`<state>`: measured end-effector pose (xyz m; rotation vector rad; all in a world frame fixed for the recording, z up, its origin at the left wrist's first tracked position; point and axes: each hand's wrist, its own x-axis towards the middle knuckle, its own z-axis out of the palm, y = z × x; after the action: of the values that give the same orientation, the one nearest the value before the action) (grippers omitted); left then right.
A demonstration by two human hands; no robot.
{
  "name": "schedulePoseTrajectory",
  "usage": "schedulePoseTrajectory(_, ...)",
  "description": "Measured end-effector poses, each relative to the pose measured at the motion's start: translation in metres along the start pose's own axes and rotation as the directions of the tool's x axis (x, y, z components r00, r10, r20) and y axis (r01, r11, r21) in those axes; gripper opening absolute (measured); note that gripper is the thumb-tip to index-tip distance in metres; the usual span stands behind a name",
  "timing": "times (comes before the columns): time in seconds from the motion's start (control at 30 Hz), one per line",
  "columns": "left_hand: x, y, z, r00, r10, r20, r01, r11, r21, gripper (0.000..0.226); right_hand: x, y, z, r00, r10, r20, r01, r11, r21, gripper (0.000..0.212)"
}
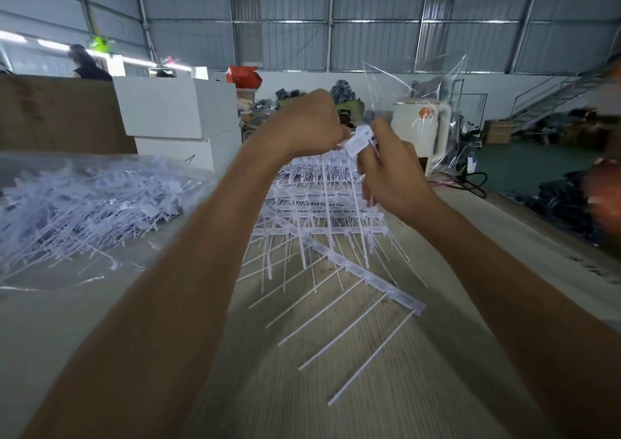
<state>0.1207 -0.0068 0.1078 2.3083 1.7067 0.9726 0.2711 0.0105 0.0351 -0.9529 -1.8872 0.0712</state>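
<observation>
Holding a white tag (pixel 359 140) between them, the left hand (pixel 304 126) and the right hand (pixel 395 173) are raised above the far middle of the bench (pixel 336 388). The left hand is seen from its back, fingers curled, its fingertips closed on the tag's left end. The right hand is clamped on the tag's right end, with one finger beneath the tag and a thin white tail running down through the palm. Below the hands, the joined strips (pixel 322 210) of like tags hang in tiers and fan out onto the bench, each strip a flat bar with long thin tails set like comb teeth. The nearest strip (pixel 379 285) lies slantwise toward the right edge, and its tails point to the near edge. Toward the left edge a clear bag (pixel 40 270) lies flat, and a heap of loose tags (pixel 87 206) is inside it. Beyond the far edge stand stacked white boxes (pixel 178 109). A crumpled clear sheet (pixel 420 79) stands upright behind the right hand. The picture is blurred at its right margin.
</observation>
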Motion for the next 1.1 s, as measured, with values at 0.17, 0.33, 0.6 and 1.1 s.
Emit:
schedulePoseTrajectory(0.17,0.001,0.0,0.001,1.0,0.009,-0.008,-0.008,0.988,0.153,0.026,0.004,0.0,-0.001,0.999,0.002,0.035,-0.001,0.999,-0.054,0.009)
schedulePoseTrajectory(0.33,0.0,0.0,0.006,0.999,0.03,-0.033,-0.015,0.926,0.378,0.031,0.002,0.001,-0.004,0.995,-0.025,0.098,0.042,0.985,-0.166,0.01)
schedulePoseTrajectory(0.6,0.003,-0.006,0.002,0.998,0.054,-0.014,-0.053,0.994,0.099,0.045,0.002,0.014,-0.006,0.995,-0.05,0.083,0.062,0.987,-0.146,0.013)
schedulePoseTrajectory(1.1,0.003,-0.013,0.007,0.998,0.056,0.008,-0.057,0.993,0.099,0.041,0.007,0.008,-0.013,0.976,0.151,0.157,-0.201,0.901,0.384,0.017)
